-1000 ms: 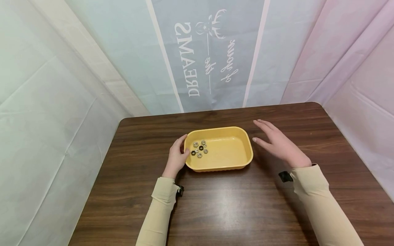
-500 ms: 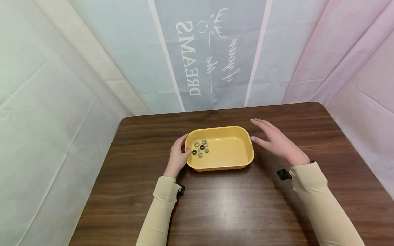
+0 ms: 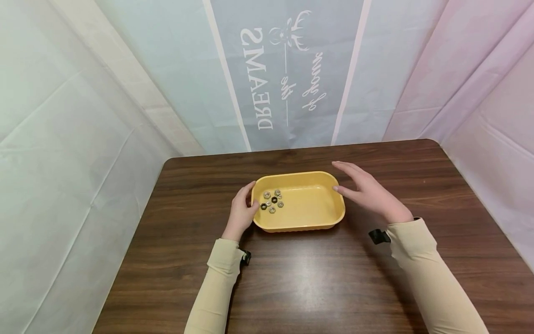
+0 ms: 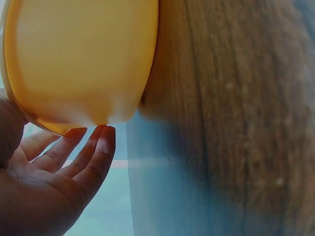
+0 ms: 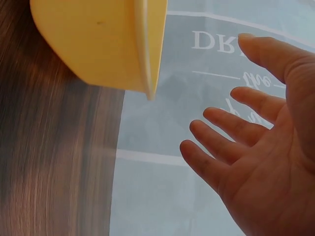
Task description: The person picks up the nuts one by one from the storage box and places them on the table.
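Note:
A yellow rectangular tray (image 3: pixel 310 206) with rounded corners stands on the table. Toward its left end lie several hex nuts, some silver (image 3: pixel 267 195) and some black (image 3: pixel 274 200). My left hand (image 3: pixel 240 214) holds the tray's left end, thumb over the rim and fingers against the outer wall (image 4: pixel 88 59). My right hand (image 3: pixel 371 192) is raised at the tray's right end, thumb and fingers spread, holding nothing. In the right wrist view, a gap separates its fingers from the yellow wall (image 5: pixel 98 44).
The dark wood-grain table (image 3: pixel 300 278) has rounded far corners. Behind it hangs a pale cloth (image 3: pixel 288 134) with mirrored white lettering, and light sheets (image 3: pixel 75 162) enclose both sides. Each wrist wears a small black device (image 3: pixel 378 236).
My right hand has moved left, closer to the tray's right rim. My left hand keeps its hold, and the nuts lie as before in the tray.

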Demonstrator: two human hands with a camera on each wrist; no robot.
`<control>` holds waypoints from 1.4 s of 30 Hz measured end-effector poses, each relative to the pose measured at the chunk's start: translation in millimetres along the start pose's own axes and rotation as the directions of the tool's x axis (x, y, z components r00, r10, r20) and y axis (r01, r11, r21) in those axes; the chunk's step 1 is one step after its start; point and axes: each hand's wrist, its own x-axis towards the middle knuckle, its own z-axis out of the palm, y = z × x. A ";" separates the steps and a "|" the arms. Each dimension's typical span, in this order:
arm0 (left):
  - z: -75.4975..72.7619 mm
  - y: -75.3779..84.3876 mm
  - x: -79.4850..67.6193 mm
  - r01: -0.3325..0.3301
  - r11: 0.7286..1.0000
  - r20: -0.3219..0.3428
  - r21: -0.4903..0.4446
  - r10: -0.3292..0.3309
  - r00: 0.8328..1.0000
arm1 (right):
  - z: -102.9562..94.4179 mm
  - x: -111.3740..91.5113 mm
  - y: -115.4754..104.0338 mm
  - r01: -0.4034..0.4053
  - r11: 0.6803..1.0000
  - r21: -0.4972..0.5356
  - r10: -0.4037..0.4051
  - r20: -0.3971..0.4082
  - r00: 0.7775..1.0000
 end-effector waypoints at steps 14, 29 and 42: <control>0.2 -1.3 1.0 0.010 1.000 -0.006 -0.004 -0.010 1.000 | 4.1 6.0 -7.0 -0.029 0.999 0.045 0.026 0.053 0.998; 1.5 -2.6 1.5 0.017 1.000 -0.005 0.006 -0.017 1.000 | 7.6 19.2 -10.9 -0.015 0.998 0.061 0.010 0.083 0.997; 0.8 -2.1 1.0 0.013 1.000 -0.008 0.007 -0.013 1.000 | 15.8 31.8 -10.9 0.024 0.993 0.114 -0.038 0.117 0.992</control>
